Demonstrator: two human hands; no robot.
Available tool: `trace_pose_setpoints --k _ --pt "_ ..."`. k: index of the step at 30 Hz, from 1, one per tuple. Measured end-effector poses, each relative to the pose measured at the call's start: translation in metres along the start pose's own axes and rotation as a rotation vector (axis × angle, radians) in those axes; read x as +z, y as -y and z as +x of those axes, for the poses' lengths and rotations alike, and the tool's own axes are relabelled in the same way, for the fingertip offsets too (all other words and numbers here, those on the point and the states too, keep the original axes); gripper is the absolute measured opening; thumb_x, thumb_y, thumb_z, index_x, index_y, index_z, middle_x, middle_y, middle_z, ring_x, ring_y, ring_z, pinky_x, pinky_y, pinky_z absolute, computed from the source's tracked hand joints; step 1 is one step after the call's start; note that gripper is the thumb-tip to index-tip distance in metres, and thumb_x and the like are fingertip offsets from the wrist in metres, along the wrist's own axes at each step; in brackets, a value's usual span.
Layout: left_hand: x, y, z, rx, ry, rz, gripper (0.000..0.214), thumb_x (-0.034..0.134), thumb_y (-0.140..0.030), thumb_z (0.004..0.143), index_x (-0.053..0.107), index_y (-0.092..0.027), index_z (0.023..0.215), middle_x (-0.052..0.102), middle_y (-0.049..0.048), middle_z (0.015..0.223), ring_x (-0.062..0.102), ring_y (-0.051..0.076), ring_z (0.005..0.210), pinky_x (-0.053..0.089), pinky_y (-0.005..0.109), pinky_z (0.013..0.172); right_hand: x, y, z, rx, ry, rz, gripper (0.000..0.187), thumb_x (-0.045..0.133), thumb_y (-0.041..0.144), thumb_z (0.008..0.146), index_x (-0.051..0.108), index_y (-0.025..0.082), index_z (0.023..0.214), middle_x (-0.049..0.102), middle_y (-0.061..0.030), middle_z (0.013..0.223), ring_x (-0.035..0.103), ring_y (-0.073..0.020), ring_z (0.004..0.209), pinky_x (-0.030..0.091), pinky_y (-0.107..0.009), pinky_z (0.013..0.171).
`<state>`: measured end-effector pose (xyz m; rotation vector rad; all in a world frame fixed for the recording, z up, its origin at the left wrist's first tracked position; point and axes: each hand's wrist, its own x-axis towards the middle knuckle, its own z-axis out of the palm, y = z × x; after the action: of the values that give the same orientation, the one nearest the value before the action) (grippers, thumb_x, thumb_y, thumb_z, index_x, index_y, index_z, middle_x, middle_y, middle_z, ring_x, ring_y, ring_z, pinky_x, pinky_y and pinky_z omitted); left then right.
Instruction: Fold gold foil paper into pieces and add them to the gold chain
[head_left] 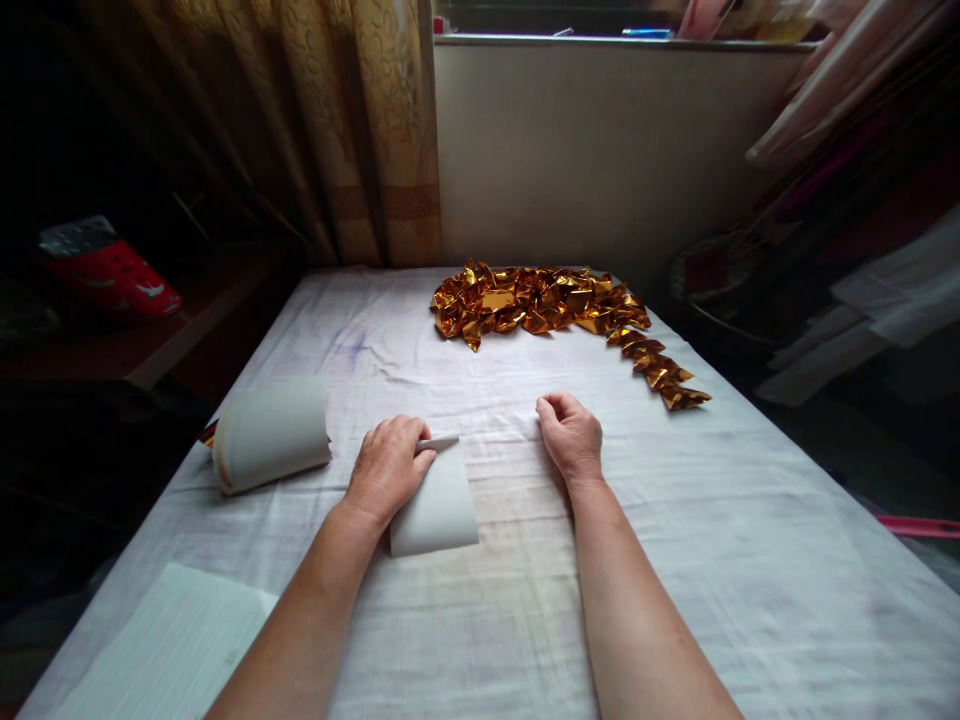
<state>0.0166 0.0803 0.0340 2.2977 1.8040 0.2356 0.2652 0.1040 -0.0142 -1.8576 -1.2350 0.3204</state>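
Left hand [388,465] grasping a small pale sheet [441,508], fingers over its far left part, thumb against a narrow folded or curled strip along the far edge; the sheet lies on the white cloth [675,570] between the two arms, slightly left of centre, its near edge flat or almost so; right hand [573,436] well apart from the sheet, clenched loosely, thumb side up, forefinger curled in; whether anything small sits inside that fist, cannot tell.

Left of the left hand, near the cloth's left edge, a curved grey-white roll [274,430] lies on its side, ragged at its right end, a bit of gold and dark red showing at the other; nearer, partly behind the left forearm, a flat whitish sheet [172,630] with faint lines.

Far side of the cloth: a heap of shiny gold folded pieces [525,300], a jointed-looking string of them trailing off its right end toward the near right; beyond, a patterned gold curtain [367,110] and a plain pale wall [585,150]; at far left, a red container [112,275], tilted, on a dark surface.
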Motion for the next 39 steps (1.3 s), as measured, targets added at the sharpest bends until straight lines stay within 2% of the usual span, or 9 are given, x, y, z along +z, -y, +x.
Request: trace_pose_setpoints --k 4,8,16,19,22,25,29,33,39 --pt "0.004 -0.003 0.000 0.008 -0.036 0.014 0.013 0.058 -0.020 0.084 0.059 -0.023 0.096 0.069 0.0029 0.093 0.062 0.023 0.095 0.042 0.034 0.083 -0.001 0.002 0.000 0.003 -0.002 -0.013 0.030 0.052 0.048 0.075 0.069 0.024 0.077 0.071 -0.0025 0.070 0.062 -0.0194 0.066 0.044 -0.029 0.065" --pt "0.007 0.000 0.000 0.042 -0.109 0.036 0.028 0.060 -0.020 0.083 0.057 -0.024 0.110 0.069 0.0056 0.108 0.060 0.024 0.106 0.039 0.038 0.091 0.000 0.001 0.000 0.001 -0.001 -0.009 0.030 0.052 0.048 0.076 0.069 0.024 0.076 0.072 -0.0025 0.072 0.063 -0.0200 0.067 0.045 -0.030 0.066" --pt "0.010 0.012 0.004 0.002 -0.193 0.061 0.012 0.054 -0.019 0.087 0.063 -0.023 0.093 0.071 0.0034 0.096 0.060 0.024 0.098 0.038 0.039 0.091 -0.001 0.001 0.000 -0.002 -0.003 -0.008 0.030 0.052 0.048 0.075 0.069 0.024 0.077 0.071 -0.0026 0.070 0.062 -0.0196 0.066 0.045 -0.029 0.065" --pt "0.015 0.014 0.005 -0.012 -0.245 0.053 0.017 0.055 -0.021 0.087 0.063 -0.023 0.102 0.068 0.0051 0.106 0.057 0.025 0.104 0.038 0.038 0.092 0.000 0.002 -0.002 -0.029 0.039 0.019 0.029 0.052 0.046 0.075 0.069 0.023 0.081 0.072 -0.0028 0.075 0.063 -0.0193 0.068 0.046 -0.030 0.069" --pt "0.019 0.015 0.005 -0.006 -0.287 0.055 0.025 0.056 -0.022 0.087 0.063 -0.025 0.111 0.065 0.0059 0.114 0.054 0.025 0.108 0.038 0.038 0.093 0.002 0.005 -0.007 -0.115 0.142 0.050 0.028 0.053 0.044 0.076 0.069 0.023 0.085 0.072 -0.0022 0.080 0.062 -0.0180 0.068 0.048 -0.031 0.071" --pt "0.019 0.014 0.005 0.036 -0.229 0.046 0.017 0.053 -0.022 0.089 0.067 -0.026 0.098 0.066 0.0041 0.107 0.055 0.024 0.104 0.039 0.036 0.091 0.003 0.009 -0.016 -0.245 0.250 0.028 0.022 0.054 0.037 0.077 0.068 0.023 0.086 0.072 -0.0024 0.083 0.063 -0.0179 0.072 0.048 -0.031 0.073" --pt "0.020 0.014 0.005 0.074 -0.180 0.020 0.019 0.050 -0.021 0.090 0.067 -0.025 0.095 0.068 0.0041 0.102 0.056 0.023 0.101 0.040 0.036 0.091 -0.003 0.011 -0.035 -0.452 0.328 -0.042 0.017 0.059 0.028 0.075 0.069 0.024 0.088 0.071 -0.0053 0.098 0.063 -0.0224 0.095 0.046 -0.037 0.088" --pt "0.024 0.011 0.002 0.090 -0.208 0.020 0.017 0.055 -0.030 0.088 0.066 -0.024 0.099 0.065 0.0056 0.105 0.054 0.025 0.105 0.040 0.039 0.093 -0.013 0.008 -0.061 -0.537 0.361 -0.081 0.026 0.063 0.027 0.076 0.068 0.024 0.102 0.066 -0.0078 0.120 0.056 -0.0253 0.116 0.041 -0.043 0.100" --pt "0.026 0.005 -0.011 0.112 -0.128 -0.004 0.050 0.065 -0.053 0.078 0.060 -0.023 0.117 0.058 0.0083 0.120 0.049 0.028 0.116 0.037 0.044 0.103 -0.020 0.007 -0.090 -0.644 0.416 -0.097 0.039 0.068 0.026 0.077 0.065 0.024 0.116 0.062 -0.0091 0.128 0.053 -0.0264 0.123 0.038 -0.046 0.105"
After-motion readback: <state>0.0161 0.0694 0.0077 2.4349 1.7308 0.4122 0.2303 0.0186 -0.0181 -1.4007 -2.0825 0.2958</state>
